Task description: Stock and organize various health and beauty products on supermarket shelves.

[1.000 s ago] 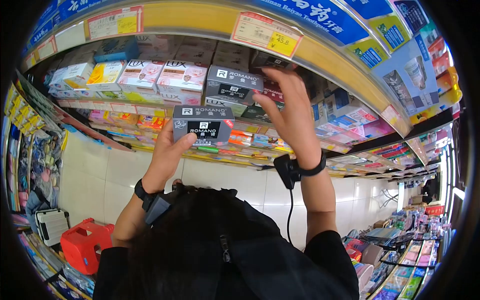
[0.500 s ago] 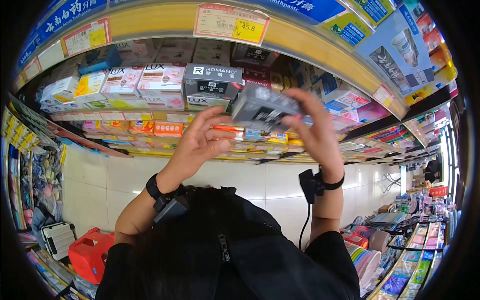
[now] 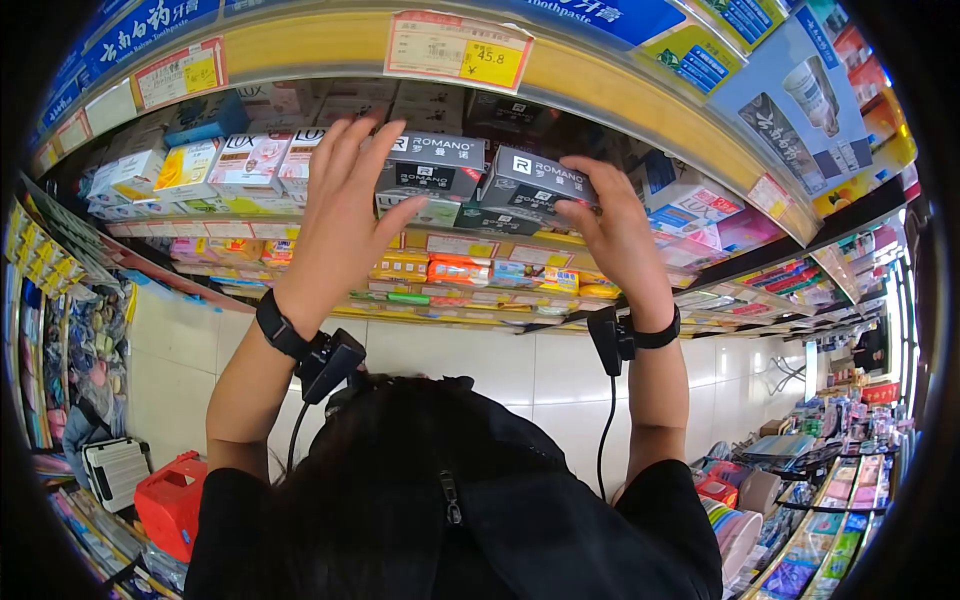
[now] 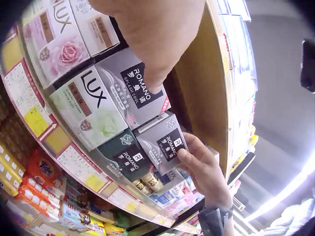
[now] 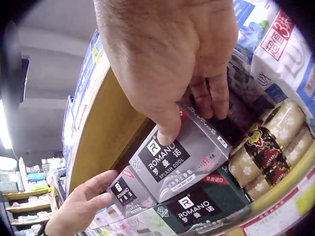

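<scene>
Two grey Romano Splash Cool boxes sit side by side on the shelf. My right hand pinches the right Romano box at its right end, thumb on the front and fingers behind. This box rests on a dark green Romano box. At the left Romano box, my left hand touches the left end with fingers stretched out and the thumb at the front face. Under that box is a white and green LUX box.
More LUX boxes line the shelf on the left. Floral-wrapped soap packs lie right of the green box. An overhanging upper shelf edge carries price tags. Orange packs fill the shelf below.
The right hand has carried a grey Romano box, earlier in the left hand, onto the shelf beside the other one. The left hand has let go and moved up to the left box.
</scene>
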### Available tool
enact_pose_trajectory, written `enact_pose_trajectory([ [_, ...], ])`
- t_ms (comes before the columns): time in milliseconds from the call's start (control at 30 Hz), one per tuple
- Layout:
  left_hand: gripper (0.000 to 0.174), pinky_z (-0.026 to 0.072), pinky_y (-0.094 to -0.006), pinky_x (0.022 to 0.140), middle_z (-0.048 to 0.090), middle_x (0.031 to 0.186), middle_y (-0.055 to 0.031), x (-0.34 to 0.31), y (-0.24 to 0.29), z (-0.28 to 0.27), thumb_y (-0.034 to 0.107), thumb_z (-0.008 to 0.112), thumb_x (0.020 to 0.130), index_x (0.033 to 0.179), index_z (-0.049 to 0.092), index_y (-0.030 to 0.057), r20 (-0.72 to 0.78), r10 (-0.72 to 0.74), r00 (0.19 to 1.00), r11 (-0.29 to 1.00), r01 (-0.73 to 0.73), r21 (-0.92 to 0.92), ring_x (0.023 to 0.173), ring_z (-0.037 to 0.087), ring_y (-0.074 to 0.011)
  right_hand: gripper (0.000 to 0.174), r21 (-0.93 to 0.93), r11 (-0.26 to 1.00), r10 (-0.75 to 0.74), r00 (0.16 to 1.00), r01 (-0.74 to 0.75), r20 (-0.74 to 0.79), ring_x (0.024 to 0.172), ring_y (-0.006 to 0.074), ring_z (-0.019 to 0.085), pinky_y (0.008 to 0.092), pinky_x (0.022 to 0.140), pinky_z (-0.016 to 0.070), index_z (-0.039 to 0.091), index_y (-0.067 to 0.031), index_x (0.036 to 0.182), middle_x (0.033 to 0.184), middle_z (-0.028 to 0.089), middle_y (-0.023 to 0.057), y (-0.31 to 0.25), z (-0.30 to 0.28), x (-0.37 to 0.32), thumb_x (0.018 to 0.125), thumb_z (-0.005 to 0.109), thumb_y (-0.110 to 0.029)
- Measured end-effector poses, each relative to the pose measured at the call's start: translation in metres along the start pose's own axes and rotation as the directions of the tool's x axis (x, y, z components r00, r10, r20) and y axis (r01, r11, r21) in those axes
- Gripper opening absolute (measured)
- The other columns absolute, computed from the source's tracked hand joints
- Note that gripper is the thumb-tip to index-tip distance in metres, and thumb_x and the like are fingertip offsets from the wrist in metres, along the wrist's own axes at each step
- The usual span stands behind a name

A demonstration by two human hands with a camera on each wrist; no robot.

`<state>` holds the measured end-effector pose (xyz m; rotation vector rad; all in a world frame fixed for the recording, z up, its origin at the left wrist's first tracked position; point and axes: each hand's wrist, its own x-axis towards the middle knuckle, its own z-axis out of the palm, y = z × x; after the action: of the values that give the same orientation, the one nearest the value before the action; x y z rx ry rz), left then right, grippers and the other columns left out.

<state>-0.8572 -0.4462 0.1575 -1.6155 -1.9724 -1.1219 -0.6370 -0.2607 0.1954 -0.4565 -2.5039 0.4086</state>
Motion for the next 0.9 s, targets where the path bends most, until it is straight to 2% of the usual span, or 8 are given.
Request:
enact_pose_trajectory([
  [67, 0.058, 0.0322, -0.0441, 0.107, 0.047, 0.136, -0.0170, 0.005, -0.003, 0.003, 0.020, 0.075, 0.080, 0.131, 0.052, 0.0054, 0.026, -0.044, 0.999, 0.998, 0.043, 0.036, 0.127, 0.040, -0.0369, 0.040, 0.016, 1.000, -0.008, 1.000, 0.008, -0.004, 0.102, 0.0363, 0.055, 0.0412, 0.088, 0.0453, 0.057, -0.0023, 0.119, 0.111, 0.061, 0.0168, 0.000, 0.000, 0.002, 0.081, 0.070, -0.008],
  [267, 0.052, 0.0333, -0.0474, 0.100, 0.056, 0.115, -0.0148, 0.026, -0.009, 0.003, 0.021, 0.074, 0.080, 0.125, 0.054, 0.0024, 0.192, 0.069, 0.979, 0.996, -0.080, 0.048, 0.110, 0.048, -0.0351, 0.050, -0.001, 1.000, -0.025, 0.999, 0.025, 0.021, 0.103, 0.0371, 0.055, 0.0416, 0.090, 0.0446, 0.054, -0.0032, 0.126, 0.110, 0.060, 0.0175, 0.003, -0.004, 0.001, 0.080, 0.073, -0.013],
  [333, 0.045, 0.0380, -0.0443, 0.096, 0.058, 0.108, -0.0146, 0.029, -0.011, 0.001, 0.018, 0.072, 0.081, 0.122, 0.057, 0.0039, 0.222, 0.047, 0.974, 0.999, -0.048, -0.002, 0.110, 0.048, -0.0357, 0.056, 0.003, 0.999, 0.046, 0.993, -0.046, 0.111, 0.113, 0.0359, 0.054, 0.0381, 0.095, 0.0440, 0.051, -0.0048, 0.132, 0.123, 0.057, 0.0185, 0.003, -0.006, 0.001, 0.082, 0.073, -0.017],
  [467, 0.042, 0.0407, -0.0413, 0.094, 0.059, 0.106, -0.0144, 0.030, -0.012, -0.003, 0.017, 0.072, 0.081, 0.118, 0.058, 0.0039, 0.235, 0.017, 0.972, 0.992, 0.014, -0.128, 0.107, 0.051, -0.0349, 0.056, 0.010, 0.998, 0.060, 0.992, -0.062, 0.114, 0.113, 0.0362, 0.055, 0.0383, 0.095, 0.0440, 0.051, -0.0049, 0.132, 0.123, 0.057, 0.0185, 0.003, -0.005, 0.000, 0.082, 0.073, -0.017],
  [533, 0.041, 0.0434, -0.0391, 0.090, 0.059, 0.107, -0.0148, 0.030, -0.013, -0.004, 0.016, 0.072, 0.081, 0.118, 0.058, 0.0038, 0.239, 0.019, 0.971, 0.990, 0.014, -0.138, 0.104, 0.054, -0.0345, 0.052, 0.020, 1.000, 0.002, 0.997, -0.004, 0.073, 0.103, 0.0374, 0.057, 0.0410, 0.087, 0.0459, 0.053, -0.0029, 0.127, 0.109, 0.060, 0.0183, 0.002, -0.005, 0.000, 0.080, 0.074, -0.015],
  [667, 0.040, 0.0444, -0.0371, 0.089, 0.059, 0.107, -0.0128, 0.028, -0.016, -0.007, 0.014, 0.072, 0.081, 0.118, 0.058, 0.0036, 0.260, 0.001, 0.966, 0.986, 0.043, -0.163, 0.103, 0.056, -0.0311, 0.046, 0.076, 0.997, 0.016, 0.998, -0.021, 0.062, 0.100, 0.0381, 0.058, 0.0404, 0.086, 0.0466, 0.055, -0.0015, 0.123, 0.106, 0.060, 0.0181, 0.008, -0.002, 0.001, 0.081, 0.073, -0.013],
  [767, 0.041, 0.0443, -0.0340, 0.089, 0.058, 0.108, -0.0102, 0.026, -0.011, -0.015, 0.011, 0.072, 0.080, 0.117, 0.058, 0.0034, 0.307, -0.079, 0.949, 0.922, 0.187, -0.340, 0.103, 0.056, -0.0268, 0.042, 0.089, 0.995, 0.028, 0.997, -0.034, 0.069, 0.098, 0.0387, 0.058, 0.0401, 0.084, 0.0470, 0.056, -0.0006, 0.119, 0.104, 0.061, 0.0178, 0.003, -0.008, -0.003, 0.081, 0.071, -0.011],
  [900, 0.043, 0.0434, -0.0319, 0.091, 0.056, 0.110, -0.0094, 0.016, -0.002, -0.029, 0.008, 0.073, 0.077, 0.116, 0.057, 0.0034, 0.327, -0.127, 0.937, 0.885, 0.256, -0.390, 0.103, 0.056, -0.0248, 0.045, 0.120, 0.989, 0.068, 0.982, -0.090, 0.179, 0.100, 0.0391, 0.058, 0.0404, 0.085, 0.0466, 0.056, -0.0013, 0.120, 0.107, 0.061, 0.0178, -0.011, -0.030, -0.018, 0.080, 0.073, -0.012],
])
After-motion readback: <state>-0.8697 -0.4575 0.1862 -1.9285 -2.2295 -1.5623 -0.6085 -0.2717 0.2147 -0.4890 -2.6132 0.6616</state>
